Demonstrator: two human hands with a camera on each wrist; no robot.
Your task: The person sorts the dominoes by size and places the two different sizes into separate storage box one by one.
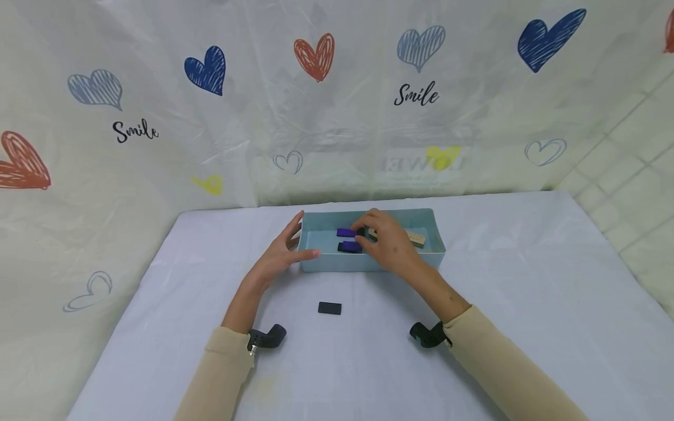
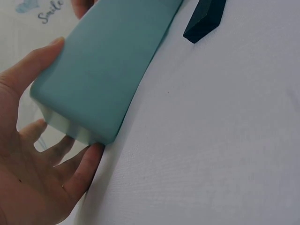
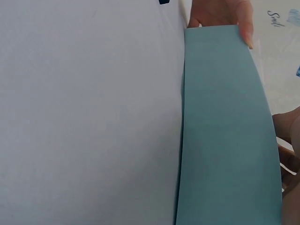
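Two hands at a pale teal tray [image 1: 429, 219] near the far middle of the table. Left hand [image 1: 284, 252] flat and spread wide against the tray's left end, thumb along the front wall, fingers straight; same hold seen in the left wrist view, left-hand fingers [image 2: 75, 171] cupping the corner. Right hand [image 1: 387, 240] reaching over the front wall into the tray, fingers curled down onto a dark block [image 1: 362, 233]; whether actually pinched, cannot tell. Inside the tray: two purple blocks [image 1: 346, 233], one behind the other, and a tan wooden block [image 1: 416, 238] toward the right. Shallow rectangular tray, plain matte walls. One black block [image 1: 329, 308] lying flat on the cloth, in front of the tray and apart from it. White tablecloth [image 1: 526, 304] covering the table; behind, a plastic curtain [image 1: 158, 146] printed with hearts and "Smile"; tiled wall at far right.
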